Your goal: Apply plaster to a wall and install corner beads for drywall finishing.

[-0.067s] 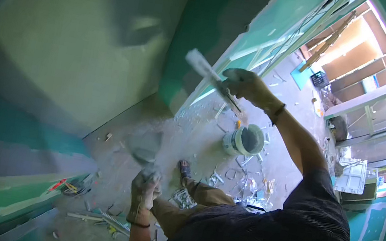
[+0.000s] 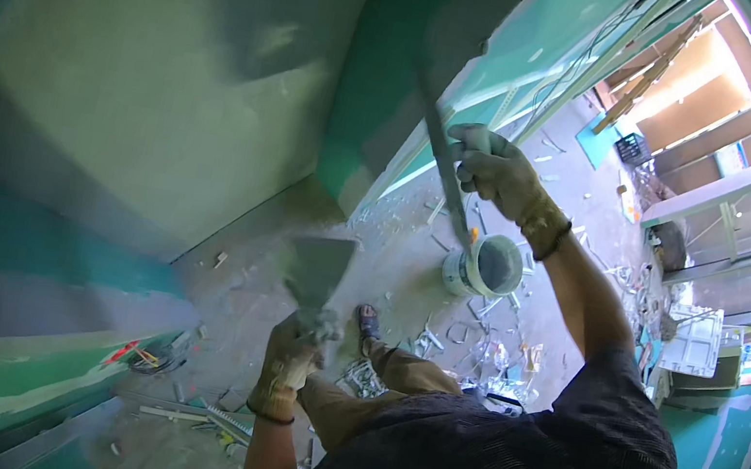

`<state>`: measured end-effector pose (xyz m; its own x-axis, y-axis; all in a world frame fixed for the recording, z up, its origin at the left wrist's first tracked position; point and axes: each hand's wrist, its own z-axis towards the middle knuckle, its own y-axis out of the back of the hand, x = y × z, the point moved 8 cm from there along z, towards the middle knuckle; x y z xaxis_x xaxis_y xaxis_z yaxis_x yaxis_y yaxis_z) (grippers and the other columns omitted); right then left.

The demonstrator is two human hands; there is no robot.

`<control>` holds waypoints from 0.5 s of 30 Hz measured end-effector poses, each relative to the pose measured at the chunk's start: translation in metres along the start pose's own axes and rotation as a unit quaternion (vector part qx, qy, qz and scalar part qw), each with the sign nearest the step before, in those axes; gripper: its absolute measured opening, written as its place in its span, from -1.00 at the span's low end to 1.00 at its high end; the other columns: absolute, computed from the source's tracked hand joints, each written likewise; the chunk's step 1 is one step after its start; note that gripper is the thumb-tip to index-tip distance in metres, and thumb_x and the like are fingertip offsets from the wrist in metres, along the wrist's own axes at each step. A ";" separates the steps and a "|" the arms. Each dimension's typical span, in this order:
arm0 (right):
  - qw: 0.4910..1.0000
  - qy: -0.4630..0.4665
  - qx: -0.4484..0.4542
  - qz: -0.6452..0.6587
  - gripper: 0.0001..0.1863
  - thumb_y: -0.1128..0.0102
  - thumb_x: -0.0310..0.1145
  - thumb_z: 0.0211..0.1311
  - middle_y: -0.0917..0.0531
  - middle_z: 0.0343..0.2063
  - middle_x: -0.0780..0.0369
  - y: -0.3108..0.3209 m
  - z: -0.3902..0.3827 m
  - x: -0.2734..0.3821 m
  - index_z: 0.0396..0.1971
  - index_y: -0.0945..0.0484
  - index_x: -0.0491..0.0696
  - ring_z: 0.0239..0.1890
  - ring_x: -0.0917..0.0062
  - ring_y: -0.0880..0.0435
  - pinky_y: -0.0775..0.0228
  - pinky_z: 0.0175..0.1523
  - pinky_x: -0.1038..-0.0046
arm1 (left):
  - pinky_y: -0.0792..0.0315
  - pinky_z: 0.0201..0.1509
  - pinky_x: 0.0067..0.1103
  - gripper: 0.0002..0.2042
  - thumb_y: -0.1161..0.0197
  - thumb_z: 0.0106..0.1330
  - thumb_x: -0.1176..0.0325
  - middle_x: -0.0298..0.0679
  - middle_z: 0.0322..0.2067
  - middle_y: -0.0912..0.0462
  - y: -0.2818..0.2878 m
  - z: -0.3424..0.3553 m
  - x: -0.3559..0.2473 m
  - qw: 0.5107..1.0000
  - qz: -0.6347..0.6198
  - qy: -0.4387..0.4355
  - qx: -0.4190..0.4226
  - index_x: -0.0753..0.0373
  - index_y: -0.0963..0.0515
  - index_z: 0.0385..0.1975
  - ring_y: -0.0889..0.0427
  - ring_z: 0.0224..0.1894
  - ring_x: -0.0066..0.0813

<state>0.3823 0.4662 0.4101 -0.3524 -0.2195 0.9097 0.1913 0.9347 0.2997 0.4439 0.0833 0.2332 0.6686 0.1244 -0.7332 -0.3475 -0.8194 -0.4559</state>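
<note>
Left hand: your left hand [image 2: 291, 354] is clamping a grey, flared, flat-bladed putty knife [image 2: 319, 270] by its grip, blade fanning upward over the floor [image 2: 224, 294], near its edge along the pale wall.
Right hand: your right hand [image 2: 500, 178] is closing around the handle of a long, narrow-looking grey blade [image 2: 450, 170], which is slanting down toward the bucket side.
Blade work: you're seemingly between strokes, both blades hanging apart; neither is showing clear contact with the pale, smooth-coated wall panel [image 2: 162, 93].
Next swing: it's probably calling for a steady right wrist and a clear lane between the blades.
Bucket: a round, whitish bucket [image 2: 454, 274] is standing in from the floor's wall edge, its rim showing just beside the long blade's lower end; whether they're touching, you can't tell.
Underfoot: a tangle of pale scraps and clear wrapping [image 2: 488, 360] is crowding the floor beside your dark-shod foot [image 2: 369, 320], threatening any sidestep.
Far floor edge: a white plastic crate [image 2: 691, 339] is sitting well apart.
</note>
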 end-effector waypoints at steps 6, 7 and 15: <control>0.892 0.165 0.162 0.388 -0.52 -0.40 -0.50 0.08 -0.75 -0.13 0.18 -0.047 -0.055 0.034 0.07 -0.62 -0.19 -0.17 0.50 -0.74 -0.60 -0.11 0.46 | -0.35 -0.60 -0.61 -0.71 -0.47 0.28 0.39 -0.08 -0.27 -0.76 -0.096 0.011 -0.041 0.940 -0.011 0.078 0.332 0.34 -0.67 -0.05 -0.50 -0.61 -0.60; 0.890 0.172 0.160 0.390 -0.52 -0.40 -0.50 0.08 -0.75 -0.13 0.18 -0.035 -0.052 0.016 0.07 -0.62 -0.19 -0.17 0.50 -0.74 -0.60 -0.11 0.46 | -0.35 -0.60 -0.61 -0.71 -0.47 0.28 0.39 -0.08 -0.27 -0.76 -0.099 0.014 -0.042 0.940 -0.003 0.076 0.333 0.34 -0.67 -0.05 -0.50 -0.61 -0.60; 0.941 -0.040 0.254 -0.219 -0.60 -0.54 -0.30 0.22 -0.79 -0.09 0.28 0.000 -0.091 0.007 0.05 -0.71 -0.05 -0.08 0.61 -0.70 -0.55 0.15 0.48 | -0.40 -0.63 -0.49 -0.76 -0.54 0.18 0.40 -0.02 -0.32 -0.77 -0.060 0.000 -0.074 0.954 0.106 0.090 0.266 0.28 -0.54 -0.46 -0.56 -0.62 -0.44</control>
<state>0.4629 0.4393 0.4426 -0.3669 -0.6128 0.6999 -0.4450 0.7763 0.4465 0.4152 0.1237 0.3145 0.6308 -0.1498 -0.7613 -0.7403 -0.4102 -0.5326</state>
